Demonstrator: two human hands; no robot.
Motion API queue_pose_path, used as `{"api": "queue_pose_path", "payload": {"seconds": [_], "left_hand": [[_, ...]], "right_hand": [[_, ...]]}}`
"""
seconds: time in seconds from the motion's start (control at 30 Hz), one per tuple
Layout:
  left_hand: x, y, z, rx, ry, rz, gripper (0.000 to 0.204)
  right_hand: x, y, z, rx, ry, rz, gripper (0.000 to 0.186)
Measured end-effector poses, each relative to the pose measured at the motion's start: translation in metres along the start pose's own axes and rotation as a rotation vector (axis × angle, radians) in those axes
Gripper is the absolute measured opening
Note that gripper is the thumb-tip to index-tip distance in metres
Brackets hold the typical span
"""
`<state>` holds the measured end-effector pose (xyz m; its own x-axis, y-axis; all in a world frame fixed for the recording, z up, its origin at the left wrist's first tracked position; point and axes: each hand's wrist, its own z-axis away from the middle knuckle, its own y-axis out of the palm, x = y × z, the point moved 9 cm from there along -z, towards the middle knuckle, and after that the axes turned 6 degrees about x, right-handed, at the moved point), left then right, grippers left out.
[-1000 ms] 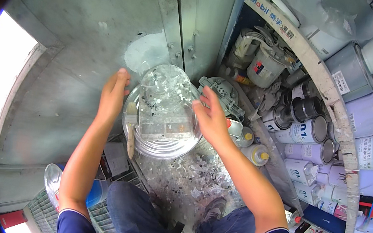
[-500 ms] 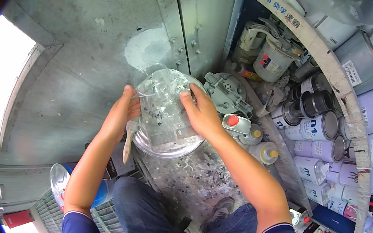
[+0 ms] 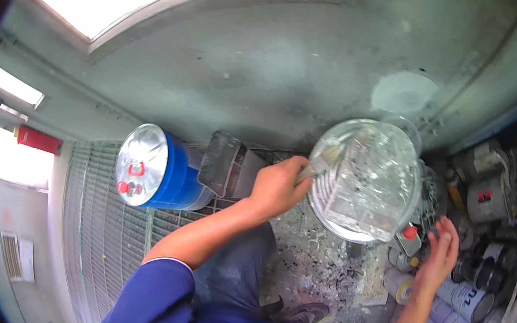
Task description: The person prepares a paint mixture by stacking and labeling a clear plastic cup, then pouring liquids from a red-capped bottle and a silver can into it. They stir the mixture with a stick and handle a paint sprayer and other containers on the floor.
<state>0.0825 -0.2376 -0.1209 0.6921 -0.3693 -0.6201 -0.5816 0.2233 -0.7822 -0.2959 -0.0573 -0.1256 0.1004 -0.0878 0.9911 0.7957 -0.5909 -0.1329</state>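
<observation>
My left hand (image 3: pixel 280 186) is closed around the handle of a flat paintbrush (image 3: pixel 325 162). Its bristles lie at the left rim of a round silvery tub (image 3: pixel 319 212). On top of the tub is a clear, paint-spattered plastic piece (image 3: pixel 369 192), and a clear plastic cup (image 3: pixel 403 141) sits at its far side. To the right of the tub, my right hand (image 3: pixel 439 251) hangs free with its fingers apart, slightly blurred, holding nothing I can see. A small can with a red cap (image 3: pixel 410 234) stands between that hand and the tub.
Left of my arm stand a blue drum (image 3: pixel 169 172) with a metal top and a dark rectangular can (image 3: pixel 222 163), by a floor grate (image 3: pixel 96 205). Paint cans (image 3: pixel 465 300) fill the shelf at the right. A grey wall (image 3: pixel 269 78) rises behind the tub.
The view has swung left. My left hand has let go of the clear plastic and taken hold of the paintbrush. My right hand has left the plastic and moved off to the right.
</observation>
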Motion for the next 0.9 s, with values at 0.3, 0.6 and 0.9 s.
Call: {"api": "queue_pose_path", "payload": {"seconds": [0.3,0.6,0.9], "left_hand": [[0.188,-0.181,0.067,-0.245,-0.639,-0.457,0.039],[0.342,-0.243,0.168,-0.147,-0.728,-0.721,0.027],[0.340,-0.251,0.156,-0.207,-0.468,-0.808,0.039]], "right_hand": [[0.017,-0.091,0.014,-0.268,-0.132,0.194,0.032],[-0.064,-0.102,-0.043,-0.185,0.064,0.495,0.048],[-0.109,-0.039,0.009,0.131,0.030,1.067,0.069]]}}
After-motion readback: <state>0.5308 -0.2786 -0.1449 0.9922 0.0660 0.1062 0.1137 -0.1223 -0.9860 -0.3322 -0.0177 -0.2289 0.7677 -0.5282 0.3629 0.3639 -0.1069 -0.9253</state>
